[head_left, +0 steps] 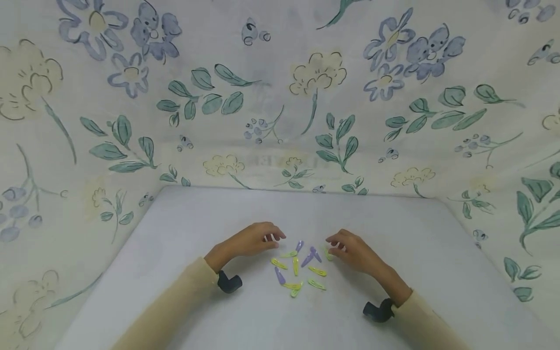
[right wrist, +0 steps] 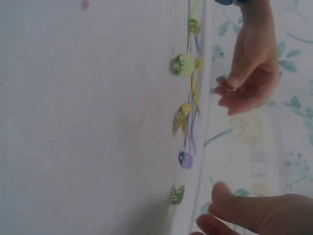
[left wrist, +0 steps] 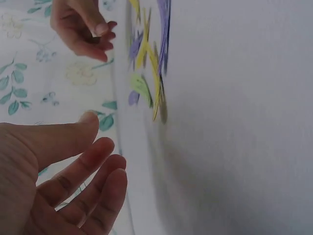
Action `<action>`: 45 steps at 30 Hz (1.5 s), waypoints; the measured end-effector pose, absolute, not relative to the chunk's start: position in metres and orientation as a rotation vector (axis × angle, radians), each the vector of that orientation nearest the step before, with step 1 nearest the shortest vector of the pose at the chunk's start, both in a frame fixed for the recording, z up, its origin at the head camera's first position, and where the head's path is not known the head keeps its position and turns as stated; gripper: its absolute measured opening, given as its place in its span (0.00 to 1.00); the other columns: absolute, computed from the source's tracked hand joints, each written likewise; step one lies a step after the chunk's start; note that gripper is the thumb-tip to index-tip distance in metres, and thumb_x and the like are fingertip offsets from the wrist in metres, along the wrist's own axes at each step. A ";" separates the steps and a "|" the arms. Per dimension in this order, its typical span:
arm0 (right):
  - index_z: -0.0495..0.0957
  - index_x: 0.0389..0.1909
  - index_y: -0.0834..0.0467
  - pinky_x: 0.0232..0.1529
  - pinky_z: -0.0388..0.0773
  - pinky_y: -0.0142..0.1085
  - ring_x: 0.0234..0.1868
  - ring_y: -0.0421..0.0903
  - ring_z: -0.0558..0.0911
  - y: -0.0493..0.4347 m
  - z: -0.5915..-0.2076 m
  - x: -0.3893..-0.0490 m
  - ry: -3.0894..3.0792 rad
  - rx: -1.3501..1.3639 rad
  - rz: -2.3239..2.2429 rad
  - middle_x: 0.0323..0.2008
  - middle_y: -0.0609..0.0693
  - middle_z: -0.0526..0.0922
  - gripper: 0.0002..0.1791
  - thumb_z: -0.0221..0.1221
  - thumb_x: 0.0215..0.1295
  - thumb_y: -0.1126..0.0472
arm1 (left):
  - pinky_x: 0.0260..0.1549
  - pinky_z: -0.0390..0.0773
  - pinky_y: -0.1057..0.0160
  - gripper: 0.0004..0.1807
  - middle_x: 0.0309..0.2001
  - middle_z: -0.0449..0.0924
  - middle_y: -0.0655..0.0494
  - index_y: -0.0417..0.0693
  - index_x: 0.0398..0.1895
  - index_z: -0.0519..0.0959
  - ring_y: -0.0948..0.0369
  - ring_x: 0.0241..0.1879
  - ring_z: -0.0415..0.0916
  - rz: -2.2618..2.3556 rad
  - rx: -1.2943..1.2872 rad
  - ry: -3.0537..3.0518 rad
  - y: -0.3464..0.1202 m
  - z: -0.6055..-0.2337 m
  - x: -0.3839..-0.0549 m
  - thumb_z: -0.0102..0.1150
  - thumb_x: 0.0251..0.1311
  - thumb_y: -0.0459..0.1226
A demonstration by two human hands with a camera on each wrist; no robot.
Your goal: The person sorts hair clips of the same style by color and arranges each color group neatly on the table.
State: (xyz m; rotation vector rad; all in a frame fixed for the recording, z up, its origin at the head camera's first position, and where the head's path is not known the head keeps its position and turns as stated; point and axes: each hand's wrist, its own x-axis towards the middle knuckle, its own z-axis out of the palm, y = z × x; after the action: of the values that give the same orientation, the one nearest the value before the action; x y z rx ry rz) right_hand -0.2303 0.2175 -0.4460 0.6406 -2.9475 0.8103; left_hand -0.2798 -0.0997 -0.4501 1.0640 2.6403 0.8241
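Note:
Several snap hair clips in purple, yellow and light green lie loosely scattered on a white table, some overlapping. Among them are a purple clip [head_left: 279,276], a yellow clip [head_left: 317,271] and a light green clip [head_left: 317,284]. My left hand [head_left: 253,239] hovers at the left of the spread, fingers loosely bent and nothing held; the left wrist view shows the same hand [left wrist: 73,181] above the surface. On the other side, my right hand [head_left: 355,252] hovers with relaxed fingers beside a green clip [head_left: 328,254]. The right wrist view shows this hand [right wrist: 259,213] apart from the clips.
The white table [head_left: 210,316] extends around the clips on all sides. Floral cloth [head_left: 280,121] hangs behind the table and along both sides. A dark wrist device [head_left: 230,282] sits on the left wrist, and another dark device [head_left: 378,311] on the right.

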 end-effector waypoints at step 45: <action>0.79 0.35 0.57 0.30 0.71 0.30 0.29 0.38 0.70 0.188 -0.456 -0.203 -3.074 0.564 0.717 0.26 0.43 0.73 0.11 0.68 0.62 0.54 | 0.48 0.77 0.57 0.13 0.43 0.79 0.57 0.48 0.45 0.83 0.61 0.43 0.74 0.884 0.657 2.741 -0.094 -0.470 -0.252 0.69 0.59 0.43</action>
State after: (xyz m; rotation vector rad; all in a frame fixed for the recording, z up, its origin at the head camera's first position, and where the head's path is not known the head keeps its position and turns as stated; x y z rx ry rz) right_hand -0.2025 0.1884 -0.4560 0.5642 -3.0744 0.7172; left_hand -0.2525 -0.0940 -0.4695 0.6569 2.7406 0.8843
